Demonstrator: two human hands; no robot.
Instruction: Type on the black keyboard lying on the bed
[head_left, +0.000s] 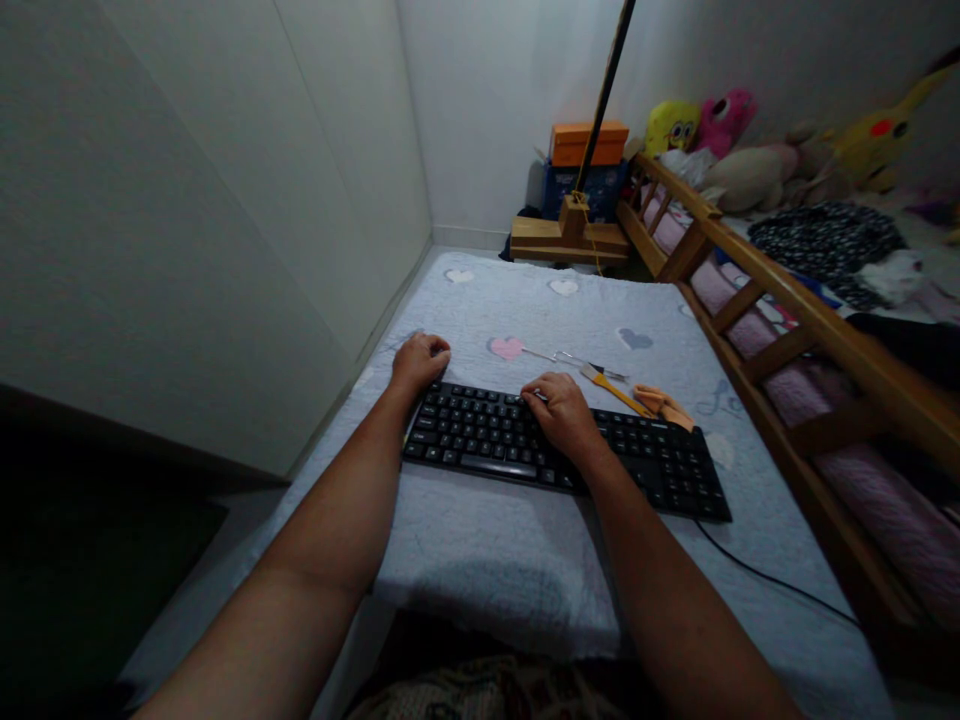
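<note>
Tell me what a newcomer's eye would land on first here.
Probably the black keyboard across the heart-patterned cloth, with the left hand at its left end and the right hand over its middle. Next, the bright plush toys, yellow SpongeBob and pink one, at upper right.

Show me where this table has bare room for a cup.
The table cover has a wide patch at its far end, beyond the thin metal tools, and another on the near side of the keyboard. Just beyond the keyboard's right half, the brush and orange cloth crowd it.
</note>
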